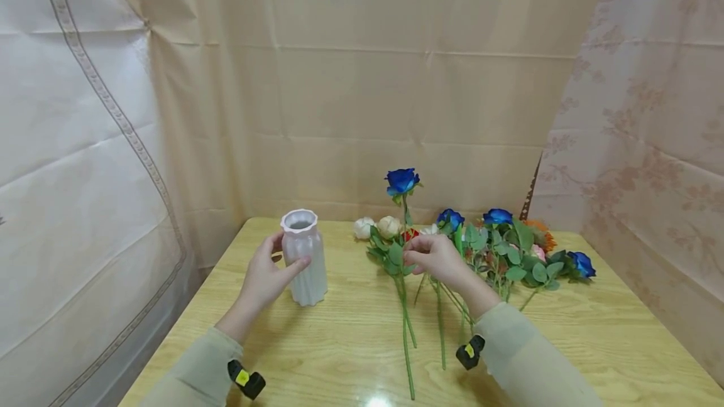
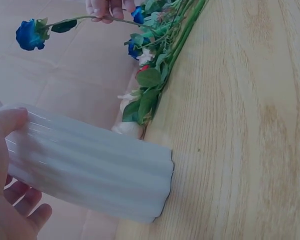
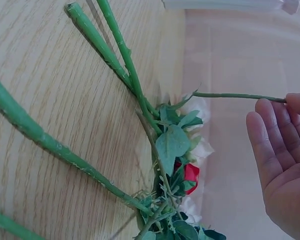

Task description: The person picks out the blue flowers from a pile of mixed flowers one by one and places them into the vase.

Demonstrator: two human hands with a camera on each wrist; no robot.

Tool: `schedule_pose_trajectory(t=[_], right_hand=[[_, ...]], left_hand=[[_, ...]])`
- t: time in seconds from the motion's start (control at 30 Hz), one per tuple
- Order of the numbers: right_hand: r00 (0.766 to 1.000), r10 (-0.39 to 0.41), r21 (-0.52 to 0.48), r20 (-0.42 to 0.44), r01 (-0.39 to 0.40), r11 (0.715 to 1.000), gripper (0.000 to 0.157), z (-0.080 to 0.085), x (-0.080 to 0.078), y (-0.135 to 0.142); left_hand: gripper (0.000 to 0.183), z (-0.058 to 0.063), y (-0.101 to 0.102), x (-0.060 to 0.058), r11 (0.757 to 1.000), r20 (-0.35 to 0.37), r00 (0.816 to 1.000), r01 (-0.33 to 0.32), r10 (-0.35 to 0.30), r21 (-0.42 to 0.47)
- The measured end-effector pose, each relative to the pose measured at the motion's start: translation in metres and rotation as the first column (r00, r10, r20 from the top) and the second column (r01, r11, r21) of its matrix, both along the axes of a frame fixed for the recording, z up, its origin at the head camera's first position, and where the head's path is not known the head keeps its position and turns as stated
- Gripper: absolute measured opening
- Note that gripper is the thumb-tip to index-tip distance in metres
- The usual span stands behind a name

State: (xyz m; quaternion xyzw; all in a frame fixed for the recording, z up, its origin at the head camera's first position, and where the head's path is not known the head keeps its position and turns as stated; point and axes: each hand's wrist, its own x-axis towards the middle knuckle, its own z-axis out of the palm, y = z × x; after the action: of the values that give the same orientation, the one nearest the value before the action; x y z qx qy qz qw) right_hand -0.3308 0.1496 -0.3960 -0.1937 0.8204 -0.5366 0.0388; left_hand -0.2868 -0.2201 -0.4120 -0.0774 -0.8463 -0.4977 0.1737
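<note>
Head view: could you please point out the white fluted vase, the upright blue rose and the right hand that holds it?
White fluted vase [image 1: 308, 276], head view: on the ribbed body.
Upright blue rose [image 1: 402, 181], head view: on the bloom.
Right hand [image 1: 440, 260], head view: on its back.

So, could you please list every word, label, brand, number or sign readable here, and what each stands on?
No text can be read in any view.
Left black wrist device: any mark on its yellow patch is too small to read.
Right black wrist device: likewise.
Band on the left curtain: pattern too small to make out.
Pale vase: no lettering shows.
</note>
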Motion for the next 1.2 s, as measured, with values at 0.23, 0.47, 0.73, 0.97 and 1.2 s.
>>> schedule_pose_trajectory(t=[0.23, 0.47, 0.73, 0.97, 1.2], right_hand=[[1.000, -0.021, 0.018, -0.008, 0.021, 1.000, 0.012, 0.003, 0.002, 0.001], [1.000, -0.026, 0.005, -0.001, 0.026, 1.000, 0.011, 0.003, 0.002, 0.004], [1.000, -0.011, -0.005, -0.019, 0.011, 1.000, 0.012, 0.004, 0.004, 0.008], [1.000, -0.009, -0.008, -0.015, 0.009, 1.000, 0.011, 0.003, 0.004, 0.008], [1.000, -0.001, 0.001, -0.024, 0.001, 1.000, 0.011, 0.002, 0.004, 0.007]], left_hand=[[0.076, 0.004, -0.002, -0.001, 1.000, -0.030, 1.000, 0.004, -0.003, 0.011], [0.073, 0.013, -0.005, -0.001, 1.000, -0.056, 0.998, -0.014, 0.015, 0.020], [0.070, 0.029, -0.008, -0.001, 0.998, -0.108, 0.994, -0.013, 0.019, 0.059], [0.066, 0.044, -0.005, 0.002, 0.995, -0.158, 0.987, 0.025, -0.009, 0.098], [0.067, 0.056, 0.001, 0.007, 0.996, -0.220, 0.975, 0.038, -0.018, 0.085]])
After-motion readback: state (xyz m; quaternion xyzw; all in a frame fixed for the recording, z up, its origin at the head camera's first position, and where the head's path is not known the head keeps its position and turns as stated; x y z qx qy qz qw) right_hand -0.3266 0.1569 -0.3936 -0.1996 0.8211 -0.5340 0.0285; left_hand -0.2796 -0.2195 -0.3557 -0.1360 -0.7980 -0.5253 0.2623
